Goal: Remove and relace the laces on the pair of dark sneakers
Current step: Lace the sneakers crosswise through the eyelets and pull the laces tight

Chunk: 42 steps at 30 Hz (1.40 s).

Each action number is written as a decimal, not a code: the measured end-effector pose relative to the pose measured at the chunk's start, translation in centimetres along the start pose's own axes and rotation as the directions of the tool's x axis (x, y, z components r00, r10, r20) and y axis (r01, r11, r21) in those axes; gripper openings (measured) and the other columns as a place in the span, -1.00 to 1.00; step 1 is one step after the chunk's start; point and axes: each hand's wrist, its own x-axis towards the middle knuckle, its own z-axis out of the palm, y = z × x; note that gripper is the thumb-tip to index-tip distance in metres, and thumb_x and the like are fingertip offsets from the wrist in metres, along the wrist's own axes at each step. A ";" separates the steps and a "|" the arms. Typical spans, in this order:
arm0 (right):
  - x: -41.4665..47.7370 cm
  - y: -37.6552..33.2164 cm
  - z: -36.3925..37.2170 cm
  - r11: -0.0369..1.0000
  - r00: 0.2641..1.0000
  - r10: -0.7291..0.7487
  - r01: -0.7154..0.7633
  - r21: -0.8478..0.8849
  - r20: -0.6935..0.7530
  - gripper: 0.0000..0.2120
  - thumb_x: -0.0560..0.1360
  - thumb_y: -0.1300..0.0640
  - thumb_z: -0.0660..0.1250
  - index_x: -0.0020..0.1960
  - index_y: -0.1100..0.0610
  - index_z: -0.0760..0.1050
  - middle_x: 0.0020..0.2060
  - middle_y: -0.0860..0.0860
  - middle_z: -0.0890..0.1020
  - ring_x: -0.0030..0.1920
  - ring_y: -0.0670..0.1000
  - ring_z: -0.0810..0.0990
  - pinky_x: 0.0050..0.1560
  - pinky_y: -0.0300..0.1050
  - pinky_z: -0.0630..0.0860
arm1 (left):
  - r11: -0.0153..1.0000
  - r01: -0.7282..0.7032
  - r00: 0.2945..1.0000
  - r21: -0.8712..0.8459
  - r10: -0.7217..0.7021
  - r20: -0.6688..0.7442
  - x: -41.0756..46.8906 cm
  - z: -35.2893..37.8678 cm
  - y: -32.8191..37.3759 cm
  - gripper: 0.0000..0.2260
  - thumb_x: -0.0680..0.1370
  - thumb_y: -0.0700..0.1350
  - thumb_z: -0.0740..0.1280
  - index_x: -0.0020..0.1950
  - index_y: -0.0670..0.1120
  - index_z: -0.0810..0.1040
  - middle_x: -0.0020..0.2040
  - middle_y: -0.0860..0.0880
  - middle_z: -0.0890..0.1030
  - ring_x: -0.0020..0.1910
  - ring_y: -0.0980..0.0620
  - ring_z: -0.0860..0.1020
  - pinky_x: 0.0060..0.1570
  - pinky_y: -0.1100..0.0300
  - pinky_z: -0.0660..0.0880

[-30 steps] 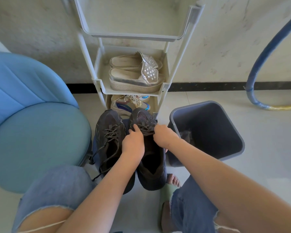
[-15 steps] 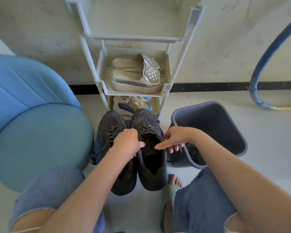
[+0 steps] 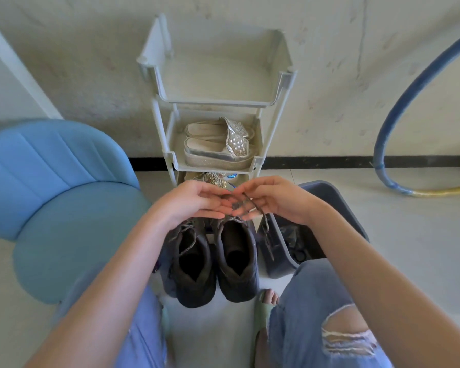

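Two dark sneakers stand side by side on the floor between my knees, toes away from me. The left sneaker (image 3: 190, 264) still has its lace through the eyelets. The right sneaker (image 3: 237, 264) is open at the tongue. Above their toes, my left hand (image 3: 194, 201) and my right hand (image 3: 275, 200) meet fingertip to fingertip. Between them they pinch a dark lace (image 3: 254, 204). Its free end hangs down past the right sneaker, along the bin wall.
A grey shoe rack (image 3: 170, 158) holding silver sandals (image 3: 218, 144) stands just beyond the sneakers. A dark grey bin (image 3: 353, 221) sits to the right, a blue chair (image 3: 64, 208) to the left. A blue hose (image 3: 393, 115) curves along the wall at right. My foot (image 3: 270, 298) is beside the right sneaker.
Both hands have lifted off the right sneaker and come together above the toes, with a lace now drawn up between them. The view has tilted upward.
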 end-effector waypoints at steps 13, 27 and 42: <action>-0.6 -3.6 2.8 0.874 0.858 -0.378 0.207 -0.441 -0.347 -0.84 0.54 0.13 0.36 -0.14 0.21 0.61 -0.44 -0.03 0.59 -0.57 -0.10 0.37 -0.42 -0.26 0.37 | 0.973 -0.152 0.891 0.174 0.211 -0.401 -0.6 2.5 1.9 -0.84 0.58 -0.04 0.30 -0.03 -0.01 0.68 -0.04 0.00 0.68 0.02 0.04 0.60 0.17 0.08 0.50; 1.6 -6.0 5.1 0.945 0.795 -0.327 0.271 -0.182 -0.511 -0.69 0.59 0.03 0.26 -0.11 0.22 0.64 -0.52 0.06 0.42 -0.54 -0.05 0.31 -0.50 -0.28 0.27 | 0.936 -0.344 0.879 -0.080 0.291 -0.378 -0.5 3.9 3.3 -0.83 0.60 -0.18 0.24 -0.11 -0.08 0.61 -0.10 -0.20 0.63 -0.08 -0.13 0.53 0.10 0.00 0.45; 2.0 -6.0 3.6 0.959 0.845 -0.281 0.263 -0.104 -0.454 -0.72 0.60 0.01 0.25 0.15 0.16 0.60 -0.52 0.02 0.44 -0.58 -0.09 0.37 -0.55 -0.30 0.23 | 0.911 -0.380 0.879 -0.157 0.303 -0.367 -0.1 3.3 3.1 -0.82 0.60 -0.19 0.26 -0.12 -0.06 0.62 -0.22 -0.08 0.63 -0.15 -0.03 0.58 0.09 0.03 0.48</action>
